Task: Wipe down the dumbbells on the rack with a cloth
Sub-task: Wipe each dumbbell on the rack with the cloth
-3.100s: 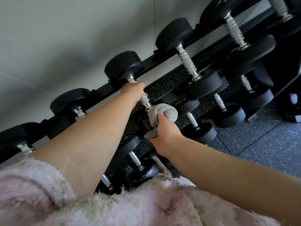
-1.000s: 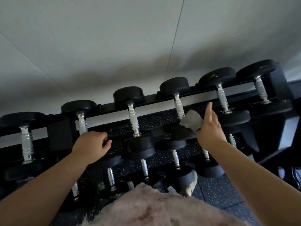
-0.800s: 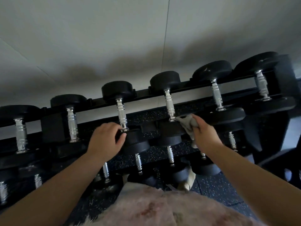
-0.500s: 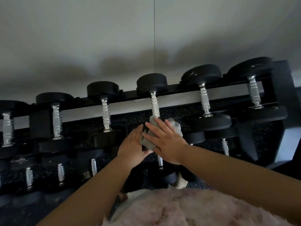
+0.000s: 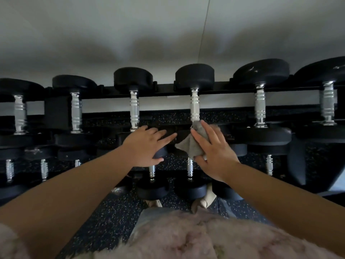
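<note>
A black rack [image 5: 164,93] carries several black dumbbells with silver handles in tiers. My right hand [image 5: 212,148] presses a grey cloth [image 5: 190,144] flat against the near head of the top-tier dumbbell [image 5: 194,105] in the middle, just below its handle. The fingers are spread over the cloth, which bunches out to the left of the palm. My left hand [image 5: 145,146] lies open on the near head of the neighbouring dumbbell [image 5: 134,107] to the left, fingers pointing right toward the cloth.
A pale wall [image 5: 130,34] rises behind the rack. Lower tiers hold smaller dumbbells [image 5: 152,189] close to my feet on dark speckled rubber floor [image 5: 112,221]. A rack upright [image 5: 296,161] stands at the right. My fluffy pink garment [image 5: 177,238] fills the bottom.
My right hand with the cloth moved from the left dumbbell to the middle one's near head. My left hand shifted right along the rack, then drew slightly apart from the right hand.
</note>
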A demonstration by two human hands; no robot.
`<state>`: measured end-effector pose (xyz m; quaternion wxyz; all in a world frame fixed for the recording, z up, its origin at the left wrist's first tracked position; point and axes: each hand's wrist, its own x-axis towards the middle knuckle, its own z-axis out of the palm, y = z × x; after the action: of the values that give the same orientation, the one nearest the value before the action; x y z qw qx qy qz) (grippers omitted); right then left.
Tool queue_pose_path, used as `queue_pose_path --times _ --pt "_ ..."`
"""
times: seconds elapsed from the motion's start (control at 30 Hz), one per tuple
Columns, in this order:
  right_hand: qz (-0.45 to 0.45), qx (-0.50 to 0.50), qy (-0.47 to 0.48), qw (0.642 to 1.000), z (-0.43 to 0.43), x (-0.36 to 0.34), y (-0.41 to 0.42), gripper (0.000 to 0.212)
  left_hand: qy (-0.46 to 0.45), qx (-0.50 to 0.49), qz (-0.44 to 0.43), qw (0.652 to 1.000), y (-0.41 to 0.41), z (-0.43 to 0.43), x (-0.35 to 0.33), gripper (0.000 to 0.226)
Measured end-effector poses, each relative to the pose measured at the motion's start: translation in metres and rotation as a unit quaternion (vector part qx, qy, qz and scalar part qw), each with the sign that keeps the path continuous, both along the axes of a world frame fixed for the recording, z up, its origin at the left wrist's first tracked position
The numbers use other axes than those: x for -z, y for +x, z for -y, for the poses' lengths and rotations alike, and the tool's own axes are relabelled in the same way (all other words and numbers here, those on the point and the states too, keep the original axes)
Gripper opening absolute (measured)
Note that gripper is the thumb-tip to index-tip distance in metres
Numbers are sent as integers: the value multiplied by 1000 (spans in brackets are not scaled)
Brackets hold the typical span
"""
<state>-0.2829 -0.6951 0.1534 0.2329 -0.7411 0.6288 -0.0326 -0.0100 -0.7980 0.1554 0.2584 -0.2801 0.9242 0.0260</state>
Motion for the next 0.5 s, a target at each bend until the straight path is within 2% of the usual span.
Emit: queue_pose_path --times 0.13,0.2,0.3,0.37,0.43,0.5 --pt "-119 -34 -44 991 22 -7 61 81 -20 55 -43 997 0 -1 8 97" --pt "-128 -33 -63 989 30 -2 61 75 -21 68 -37 997 1 1 10 95" --pt "-53 65 -62 995 25 0 37 75 5 75 1 997 -2 11 9 103" --pt "23 155 -60 986 13 -1 28 71 32 82 6 996 -4 19 4 105" --pt "114 252 -41 960 3 -3 30 62 52 100 -22 993 -1 25 -3 97" --pt "185 367 -14 911 7 -1 37 49 58 130 -72 987 5 26 -4 89"
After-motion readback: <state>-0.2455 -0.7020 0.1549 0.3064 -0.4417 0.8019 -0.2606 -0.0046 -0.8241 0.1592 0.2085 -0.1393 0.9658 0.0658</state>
